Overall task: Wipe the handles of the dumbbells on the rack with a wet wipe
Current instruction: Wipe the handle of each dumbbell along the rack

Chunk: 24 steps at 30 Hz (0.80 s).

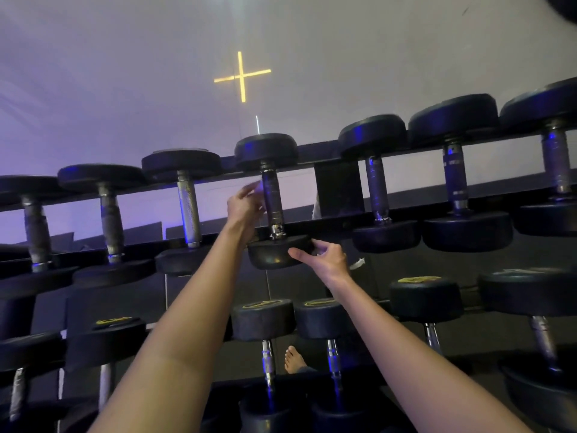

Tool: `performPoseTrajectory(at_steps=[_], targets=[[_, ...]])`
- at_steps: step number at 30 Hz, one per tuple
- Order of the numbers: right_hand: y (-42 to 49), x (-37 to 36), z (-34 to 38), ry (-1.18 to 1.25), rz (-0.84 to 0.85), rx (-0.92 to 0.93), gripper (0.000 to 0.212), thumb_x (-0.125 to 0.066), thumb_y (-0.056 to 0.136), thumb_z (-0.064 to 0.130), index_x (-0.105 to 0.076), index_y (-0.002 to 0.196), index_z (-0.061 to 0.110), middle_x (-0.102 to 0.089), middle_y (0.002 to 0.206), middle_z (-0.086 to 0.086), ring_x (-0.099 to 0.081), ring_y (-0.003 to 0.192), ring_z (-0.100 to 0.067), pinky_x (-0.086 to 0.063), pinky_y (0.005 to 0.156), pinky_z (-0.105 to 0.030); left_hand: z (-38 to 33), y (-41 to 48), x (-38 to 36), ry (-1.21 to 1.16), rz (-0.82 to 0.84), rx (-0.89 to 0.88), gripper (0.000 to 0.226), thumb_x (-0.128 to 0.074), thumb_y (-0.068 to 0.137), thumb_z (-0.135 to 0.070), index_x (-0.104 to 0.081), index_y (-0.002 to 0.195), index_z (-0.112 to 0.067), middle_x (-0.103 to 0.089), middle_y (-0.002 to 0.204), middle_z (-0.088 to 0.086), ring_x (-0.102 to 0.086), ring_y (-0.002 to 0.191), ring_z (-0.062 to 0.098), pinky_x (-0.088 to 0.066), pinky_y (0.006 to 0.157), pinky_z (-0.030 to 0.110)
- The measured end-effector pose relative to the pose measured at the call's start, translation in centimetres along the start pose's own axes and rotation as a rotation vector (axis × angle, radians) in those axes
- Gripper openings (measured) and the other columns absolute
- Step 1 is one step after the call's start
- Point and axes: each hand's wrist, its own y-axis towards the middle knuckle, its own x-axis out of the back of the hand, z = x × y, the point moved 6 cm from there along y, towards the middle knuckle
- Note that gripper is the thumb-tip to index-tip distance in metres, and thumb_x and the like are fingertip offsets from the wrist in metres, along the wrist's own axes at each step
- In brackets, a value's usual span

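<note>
Several black dumbbells lie across the upper tier of the rack (331,228). The middle dumbbell (265,151) has a dark metal handle (272,198). My left hand (245,206) is just left of that handle, fingers curled toward it, pinching a pale, blurred wet wipe (255,185) against the handle's upper part. My right hand (326,259) grips the near head (273,253) of the same dumbbell, thumb on its face and fingers round its right edge.
More dumbbells flank the middle one on both sides, close together. A lower tier holds dumbbells with yellow labels (263,318). A small white scrap (357,264) shows right of my right hand. A bare foot (293,359) is visible on the floor below. A wall stands behind the rack.
</note>
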Motion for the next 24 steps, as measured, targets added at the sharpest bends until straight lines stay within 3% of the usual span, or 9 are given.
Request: performPoseTrajectory(at_steps=[2, 4, 6, 9, 11, 14, 19, 24], targets=[[0.1, 0.2, -0.3, 0.034, -0.035, 0.017, 0.107, -0.078, 0.034, 0.072, -0.062, 0.124, 0.017, -0.068, 0.109, 0.004, -0.061, 0.105, -0.014, -0.046, 0.095, -0.030, 0.9, -1.7, 0.6, 0.119, 0.007, -0.035, 0.018, -0.063, 0.088, -0.009, -0.064, 0.105, -0.006, -0.063, 0.061, -0.002, -0.055, 0.048, 0.006, -0.047, 0.051, 0.021], [1.0, 0.6, -1.3, 0.048, -0.048, 0.025, 0.116, -0.073, 0.024, 0.081, -0.064, 0.121, 0.017, -0.070, 0.104, 0.003, -0.063, 0.099, -0.013, -0.049, 0.094, -0.033, 1.6, -3.2, 1.0, 0.248, 0.036, -0.046, 0.020, -0.068, 0.084, -0.010, -0.065, 0.102, -0.006, -0.064, 0.059, -0.003, -0.056, 0.048, 0.007, -0.048, 0.053, 0.024], [0.4, 1.0, -0.7, -0.025, -0.013, 0.016, 0.095, -0.076, 0.042, 0.073, -0.066, 0.116, 0.015, -0.070, 0.104, 0.000, -0.061, 0.094, -0.015, -0.049, 0.088, -0.032, 1.5, -4.4, 1.1, 0.343, 0.065, -0.077, 0.015, -0.070, 0.082, -0.005, -0.065, 0.096, -0.009, -0.065, 0.068, 0.000, -0.057, 0.056, 0.010, -0.049, 0.052, 0.019], [-1.5, 1.6, 0.8, -0.143, 0.016, 0.044, 0.050, -0.073, 0.075, 0.048, -0.067, 0.111, 0.013, -0.069, 0.107, -0.003, -0.062, 0.102, -0.020, -0.048, 0.093, -0.035, 0.5, -5.7, 0.5, 0.342, 0.110, -0.103, 0.013, -0.069, 0.082, -0.003, -0.066, 0.092, -0.010, -0.063, 0.080, 0.006, -0.057, 0.063, 0.012, -0.048, 0.049, 0.018], [-2.6, 2.1, 1.4, -0.161, 0.028, 0.065, 0.045, -0.068, 0.082, 0.043, -0.066, 0.112, 0.010, -0.068, 0.109, -0.004, -0.061, 0.103, -0.019, -0.046, 0.092, -0.031, -0.1, -6.9, -0.4, 0.269, 0.169, -0.091, 0.011, -0.068, 0.082, -0.004, -0.066, 0.090, -0.012, -0.063, 0.085, 0.009, -0.061, 0.069, 0.016, -0.052, 0.055, 0.021], [-4.6, 3.1, 2.5, -0.194, 0.006, 0.124, 0.037, -0.065, 0.086, 0.039, -0.070, 0.104, 0.007, -0.070, 0.099, -0.004, -0.061, 0.092, -0.015, -0.044, 0.078, -0.024, -0.6, -8.8, -1.7, 0.228, 0.221, -0.103, 0.013, -0.068, 0.082, -0.002, -0.066, 0.086, -0.014, -0.063, 0.088, 0.010, -0.060, 0.071, 0.018, -0.053, 0.064, 0.028], [-7.5, 6.4, 3.6, -0.165, -0.132, 0.207, 0.027, -0.064, 0.088, 0.031, -0.070, 0.097, 0.007, -0.071, 0.098, -0.010, -0.060, 0.087, -0.015, -0.046, 0.080, -0.027, -0.6, -11.4, -4.2, 0.245, 0.277, -0.131, 0.014, -0.064, 0.084, 0.002, -0.063, 0.095, -0.006, -0.062, 0.082, 0.007, -0.059, 0.071, 0.016, -0.053, 0.055, 0.020], [-9.8, 9.9, 2.9, -0.144, -0.215, 0.244, 0.027, -0.063, 0.089, 0.028, -0.069, 0.098, 0.004, -0.069, 0.096, -0.008, -0.057, 0.087, -0.011, -0.040, 0.072, -0.021, -0.5, -13.0, -7.1, 0.188, 0.330, -0.131, 0.011, -0.064, 0.085, -0.002, -0.064, 0.082, -0.012, -0.062, 0.076, 0.006, -0.058, 0.067, 0.016, -0.050, 0.048, 0.018]])
